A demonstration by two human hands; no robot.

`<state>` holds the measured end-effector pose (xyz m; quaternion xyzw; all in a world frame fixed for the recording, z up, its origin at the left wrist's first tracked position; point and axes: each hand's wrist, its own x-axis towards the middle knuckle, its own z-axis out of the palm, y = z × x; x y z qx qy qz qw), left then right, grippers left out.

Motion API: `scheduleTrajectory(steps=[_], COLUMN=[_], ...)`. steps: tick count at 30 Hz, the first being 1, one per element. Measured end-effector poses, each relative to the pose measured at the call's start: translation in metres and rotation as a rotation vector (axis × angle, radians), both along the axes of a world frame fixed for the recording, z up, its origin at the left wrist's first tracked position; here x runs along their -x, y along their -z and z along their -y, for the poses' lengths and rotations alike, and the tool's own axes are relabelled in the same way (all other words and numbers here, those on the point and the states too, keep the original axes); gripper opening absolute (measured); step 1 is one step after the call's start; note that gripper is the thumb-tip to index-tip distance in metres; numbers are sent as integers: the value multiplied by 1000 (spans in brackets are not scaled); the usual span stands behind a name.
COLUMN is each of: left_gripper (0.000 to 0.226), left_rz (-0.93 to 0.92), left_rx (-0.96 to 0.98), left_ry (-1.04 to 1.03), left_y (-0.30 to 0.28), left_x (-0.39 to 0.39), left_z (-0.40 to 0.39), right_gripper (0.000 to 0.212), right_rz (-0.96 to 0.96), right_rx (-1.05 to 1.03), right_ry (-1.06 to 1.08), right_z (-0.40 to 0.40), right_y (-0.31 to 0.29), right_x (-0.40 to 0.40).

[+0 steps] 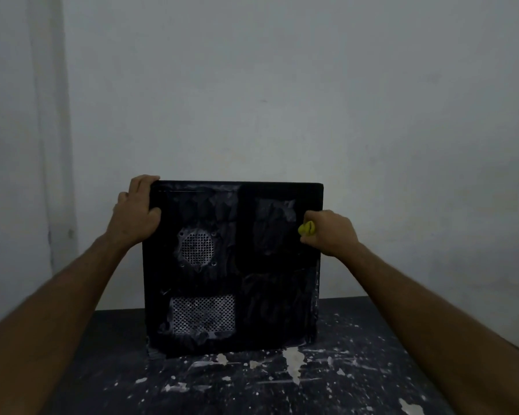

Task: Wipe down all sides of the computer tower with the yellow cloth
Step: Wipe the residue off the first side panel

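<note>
I see the computer tower [232, 268] standing upright on a dark table [357, 369], its broad side panel facing me. That panel is black and smeared with pale dust, and it carries 2 perforated vents: a round one [196, 248] in the upper left part of the tower's panel and a rectangular one [203, 313] below it, near the tower's lower left corner.

My left hand [137, 212] grips the tower's upper left corner, fingers curled over the top edge and thumb pressed on the facing panel. My right hand [330, 232] sits at the tower's right edge, a little above mid-height, clenched around the yellow cloth [306, 228]. Only a small bunched wad of the cloth shows, poking out of the fist toward the tower's panel; I cannot tell whether it touches the surface.

The table around the tower's base is splattered with white flecks and patches, thickest just in front of the tower. Behind the tower rises a plain pale wall [282, 85].
</note>
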<state>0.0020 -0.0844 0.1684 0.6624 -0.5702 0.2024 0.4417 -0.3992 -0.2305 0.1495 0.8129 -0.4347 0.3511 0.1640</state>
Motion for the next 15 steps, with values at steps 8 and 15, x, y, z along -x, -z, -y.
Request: scheduleTrajectory(steps=[8, 15], left_gripper=[75, 76], left_rz=[0, -4], left_rx=[-4, 10], left_ry=[2, -4], left_y=[0, 1], left_x=[0, 1], left_z=[0, 1], right_gripper=[25, 28], right_rz=[-48, -75], right_rx=[-64, -12], right_ry=[-18, -17], right_z=[4, 5], right_y=[15, 40], right_x=[8, 0])
